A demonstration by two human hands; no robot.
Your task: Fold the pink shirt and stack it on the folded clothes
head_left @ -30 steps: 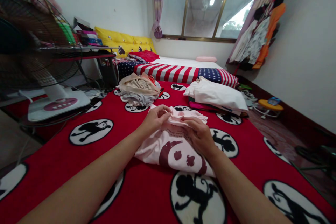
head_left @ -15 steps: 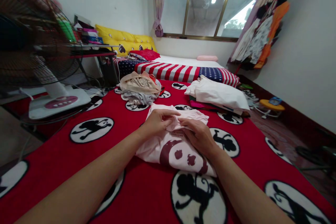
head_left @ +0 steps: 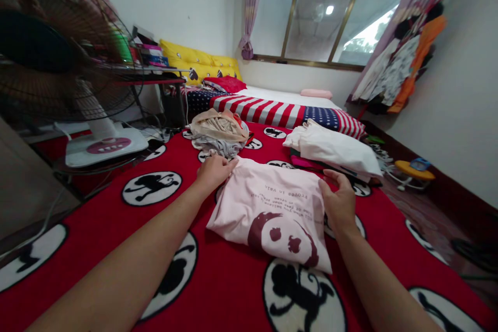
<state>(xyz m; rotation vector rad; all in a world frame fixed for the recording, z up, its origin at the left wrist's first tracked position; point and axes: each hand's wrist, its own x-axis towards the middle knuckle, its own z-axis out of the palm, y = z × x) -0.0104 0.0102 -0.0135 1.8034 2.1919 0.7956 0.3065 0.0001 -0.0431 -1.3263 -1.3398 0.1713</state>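
Observation:
A pale pink T-shirt, folded into a flat bundle with a dark panda face and lettering on it, lies on the red blanket. My left hand pinches its far left corner. At the far right corner, my right hand grips the edge between thumb and curled fingers. Beyond the left corner sits a loose heap of beige and grey clothes. A stack of folded clothes with white cloth on top lies past my right hand.
An electric fan stands at the left, next to a cluttered desk. Behind the blanket is a bed with a stars-and-stripes cover. Clothes hang by the window at the right. A small yellow stool stands on the floor.
My hands have moved apart from the middle of the T-shirt's far edge to its two far corners. That edge, bunched before, now lies spread out with its lettering showing. The view has shifted slightly left.

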